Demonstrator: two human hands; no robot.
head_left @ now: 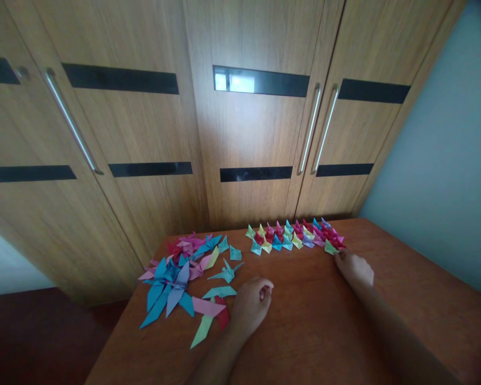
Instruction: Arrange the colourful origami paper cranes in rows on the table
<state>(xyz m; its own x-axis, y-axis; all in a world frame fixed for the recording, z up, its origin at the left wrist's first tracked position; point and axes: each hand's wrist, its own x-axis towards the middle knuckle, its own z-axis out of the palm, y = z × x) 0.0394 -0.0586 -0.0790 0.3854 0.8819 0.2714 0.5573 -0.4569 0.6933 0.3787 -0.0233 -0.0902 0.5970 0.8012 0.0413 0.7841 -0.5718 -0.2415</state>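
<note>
My right hand [355, 268] is at the right end of the rows of small folded paper pieces [287, 241], its fingertips pinching the edge of a light green origami piece [330, 247] on the table. Closer to me, my left hand [251, 302] rests with curled fingers, and nothing shows in it. Just left of it lie a teal folded paper [219, 291], a pink paper strip [208, 306] and a light green strip [202, 330]. A teal paper crane [226, 272] sits behind these. The fingertips of both hands are partly hidden.
A pile of larger blue, pink and purple origami pieces [178, 283] covers the table's left side. The brown wooden table [304, 331] stands against a wooden wardrobe [256, 128] with metal handles. To the right is a pale wall [436, 176].
</note>
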